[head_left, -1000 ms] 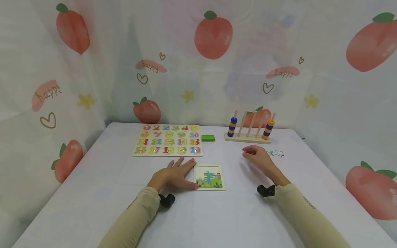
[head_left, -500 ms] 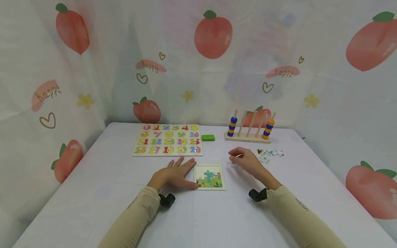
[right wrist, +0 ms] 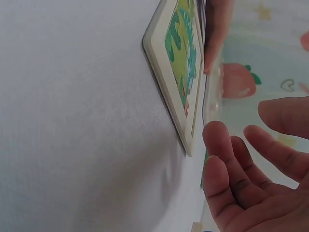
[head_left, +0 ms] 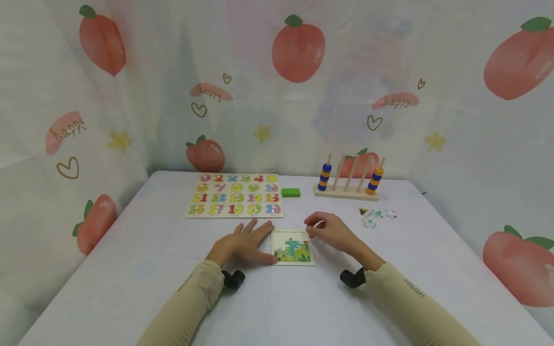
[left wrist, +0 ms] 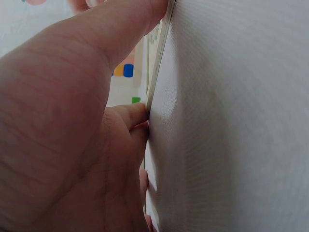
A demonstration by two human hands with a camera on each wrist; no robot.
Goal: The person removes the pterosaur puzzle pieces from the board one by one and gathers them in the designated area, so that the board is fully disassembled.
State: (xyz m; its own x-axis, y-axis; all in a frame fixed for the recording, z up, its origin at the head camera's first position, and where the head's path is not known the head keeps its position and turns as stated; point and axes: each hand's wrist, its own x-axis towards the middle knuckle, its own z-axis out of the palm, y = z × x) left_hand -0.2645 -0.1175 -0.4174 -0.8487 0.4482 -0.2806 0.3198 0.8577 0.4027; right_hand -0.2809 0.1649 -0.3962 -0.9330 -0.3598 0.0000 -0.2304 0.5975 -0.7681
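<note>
A small square jigsaw puzzle (head_left: 294,250) with a pale frame and a green and blue dinosaur picture lies in the middle of the table. The upper part of its tray shows bare. My left hand (head_left: 244,245) is spread flat beside it, with thumb and fingertips touching the frame's left edge. Over the upper right corner hovers my right hand (head_left: 333,233), its fingers loosely bent. In the right wrist view, no piece shows between the fingertips (right wrist: 217,176) and thumb. Several loose jigsaw pieces (head_left: 376,215) lie to the right.
A wooden number board (head_left: 233,196) lies at the back left, with a green block (head_left: 291,192) beside it. At the back right stands a peg rack (head_left: 346,193) with blue and orange beads on its outer pegs. A printed cloth hangs behind the table.
My right hand has moved left from above the loose jigsaw pieces to the upper right corner of the puzzle, uncovering those pieces. My left hand stays in place.
</note>
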